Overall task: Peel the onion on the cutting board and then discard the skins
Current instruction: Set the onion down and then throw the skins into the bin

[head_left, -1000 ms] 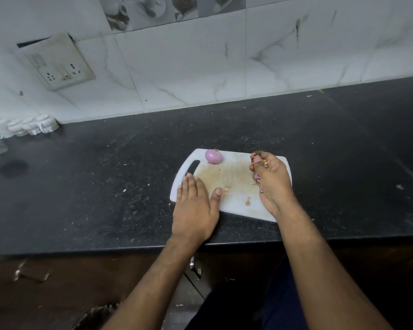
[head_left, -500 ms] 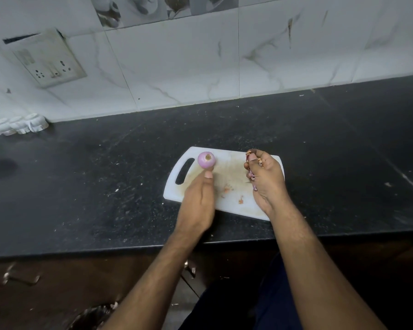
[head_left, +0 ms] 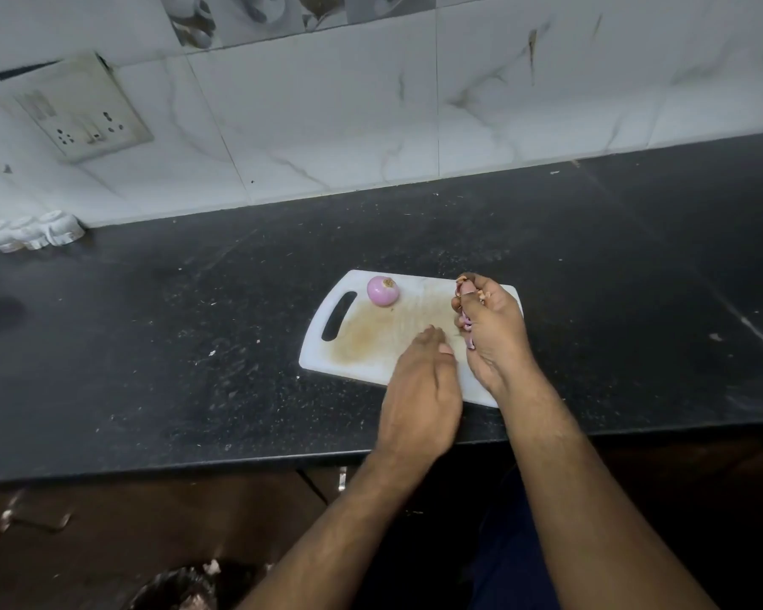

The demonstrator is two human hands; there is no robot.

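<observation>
Now my right hand has a tight grip on the skins, and my left hand lies loose and flat on the cutting board. The peeled onion sits at the board's far edge, up and left of both hands, my left hand nearer. I think the skins go in the bin down by my left side.

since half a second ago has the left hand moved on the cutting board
Yes. The left hand has pulled back from the onion at the far edge of the cutting board and shifted toward the right hand.
</observation>
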